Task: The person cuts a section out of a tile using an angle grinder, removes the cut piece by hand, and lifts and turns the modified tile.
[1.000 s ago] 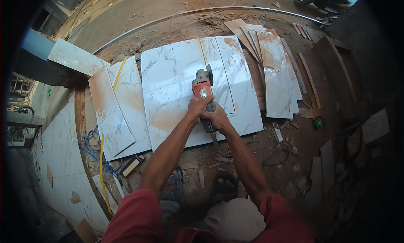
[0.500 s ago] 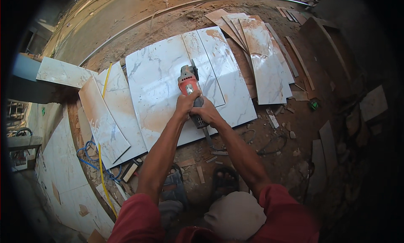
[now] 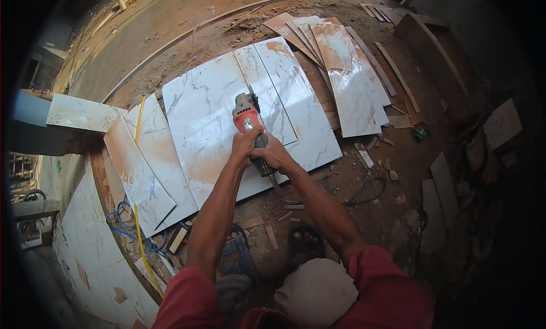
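You hold a red and grey angle grinder (image 3: 248, 119) in both hands, low over a large white marble-patterned tile (image 3: 210, 124) that lies flat on the ground. Your left hand (image 3: 243, 146) wraps closed around the red body from the left side. Your right hand (image 3: 272, 153) grips the darker rear handle just behind it, fingers curled shut. The grinder's dark disc guard points away from you and sits at the edge of a narrow tile strip (image 3: 266, 95) that lies beside the big tile. A black power cord (image 3: 347, 195) trails from the tool's tail and loops across the dirt on your right.

The tiles are glossy, white with grey veins, and smeared with orange-brown dust. More tiles (image 3: 347, 78) lie fanned in an overlapping stack farther right. To your left, two long tiles (image 3: 139, 169) overlap at an angle, with a yellow tape measure blade (image 3: 136, 215) and a blue hose (image 3: 116, 215) running beside them.

The floor (image 3: 392, 215) is bare reddish earth, littered with tile offcuts and chips. A pale curved pipe (image 3: 187, 33) arcs across the ground beyond the tiles. Your sandalled foot (image 3: 304, 241) rests on the dirt below the tile's near edge.
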### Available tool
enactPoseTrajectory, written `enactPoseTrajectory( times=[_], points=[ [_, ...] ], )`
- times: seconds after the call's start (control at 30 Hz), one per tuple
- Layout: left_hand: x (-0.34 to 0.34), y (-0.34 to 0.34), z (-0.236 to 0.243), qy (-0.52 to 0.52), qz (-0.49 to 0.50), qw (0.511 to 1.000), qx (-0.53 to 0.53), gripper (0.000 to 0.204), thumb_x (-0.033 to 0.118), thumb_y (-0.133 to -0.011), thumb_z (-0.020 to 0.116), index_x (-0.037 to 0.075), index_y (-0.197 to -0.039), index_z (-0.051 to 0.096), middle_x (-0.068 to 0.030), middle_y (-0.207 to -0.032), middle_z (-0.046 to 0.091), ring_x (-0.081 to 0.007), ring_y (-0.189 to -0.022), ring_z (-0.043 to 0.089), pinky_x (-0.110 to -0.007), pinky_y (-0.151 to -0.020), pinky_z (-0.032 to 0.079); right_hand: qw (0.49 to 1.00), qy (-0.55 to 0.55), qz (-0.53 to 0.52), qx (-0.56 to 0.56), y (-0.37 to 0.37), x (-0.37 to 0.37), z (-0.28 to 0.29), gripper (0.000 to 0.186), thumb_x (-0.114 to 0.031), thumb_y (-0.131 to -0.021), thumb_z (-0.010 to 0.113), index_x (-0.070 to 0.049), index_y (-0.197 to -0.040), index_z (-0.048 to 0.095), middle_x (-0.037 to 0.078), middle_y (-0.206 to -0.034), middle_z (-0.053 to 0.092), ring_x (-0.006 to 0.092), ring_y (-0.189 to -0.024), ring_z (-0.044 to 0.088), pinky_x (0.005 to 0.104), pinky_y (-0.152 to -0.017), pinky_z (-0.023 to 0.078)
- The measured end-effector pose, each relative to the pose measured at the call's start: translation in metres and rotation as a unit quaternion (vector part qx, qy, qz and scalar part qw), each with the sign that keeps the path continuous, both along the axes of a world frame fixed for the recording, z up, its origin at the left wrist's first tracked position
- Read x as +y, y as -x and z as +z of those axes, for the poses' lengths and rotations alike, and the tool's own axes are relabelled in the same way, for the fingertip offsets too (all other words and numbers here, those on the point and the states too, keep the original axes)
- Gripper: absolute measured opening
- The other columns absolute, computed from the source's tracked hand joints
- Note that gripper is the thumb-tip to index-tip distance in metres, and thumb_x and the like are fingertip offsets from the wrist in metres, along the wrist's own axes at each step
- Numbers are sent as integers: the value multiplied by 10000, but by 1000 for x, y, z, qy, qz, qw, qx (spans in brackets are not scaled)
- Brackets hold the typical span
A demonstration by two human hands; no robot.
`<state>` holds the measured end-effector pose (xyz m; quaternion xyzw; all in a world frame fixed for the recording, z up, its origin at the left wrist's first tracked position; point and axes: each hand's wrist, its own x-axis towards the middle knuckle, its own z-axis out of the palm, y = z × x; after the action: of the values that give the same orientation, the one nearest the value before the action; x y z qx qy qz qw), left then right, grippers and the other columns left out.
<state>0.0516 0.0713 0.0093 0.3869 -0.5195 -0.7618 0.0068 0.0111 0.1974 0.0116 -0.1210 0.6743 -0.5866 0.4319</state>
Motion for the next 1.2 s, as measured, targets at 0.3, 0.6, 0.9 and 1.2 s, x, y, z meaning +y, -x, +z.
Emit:
enactPoseTrajectory(
  times=[0.3,0.6,0.9,1.2],
  points=[
    [8,-10,4,18,1,1000,-3,316,286,-789,755,-2,-882,663,-51,-757,650,-135,-596,620,-296,-544,485,999,26,0,37,-10,7,7,590,-230,-714,759,45,-1180,526,106,-970,650,175,-817,631,307,-734,517],
    [10,-15,-2,38,-8,999,-6,296,300,-839,744,22,-893,659,-52,-743,652,-130,-581,622,-285,-518,478,1000,7,15,11,-12,9,6,680,-275,-657,759,54,-1204,527,140,-1002,657,234,-875,648,346,-795,516],
    [6,-12,0,40,-15,999,-3,296,290,-838,748,13,-896,661,-54,-749,657,-130,-584,623,-284,-527,486,1000,3,9,-14,-10,5,3,720,-297,-654,766,37,-1242,518,152,-1044,653,248,-918,646,348,-828,512],
    [11,-15,1,7,-6,1000,-8,287,268,-851,737,5,-919,645,-60,-775,656,-144,-599,637,-294,-540,501,999,8,-10,52,-15,11,-2,688,-251,-702,773,52,-1252,492,111,-1004,644,180,-873,628,313,-792,513]
  ],
)
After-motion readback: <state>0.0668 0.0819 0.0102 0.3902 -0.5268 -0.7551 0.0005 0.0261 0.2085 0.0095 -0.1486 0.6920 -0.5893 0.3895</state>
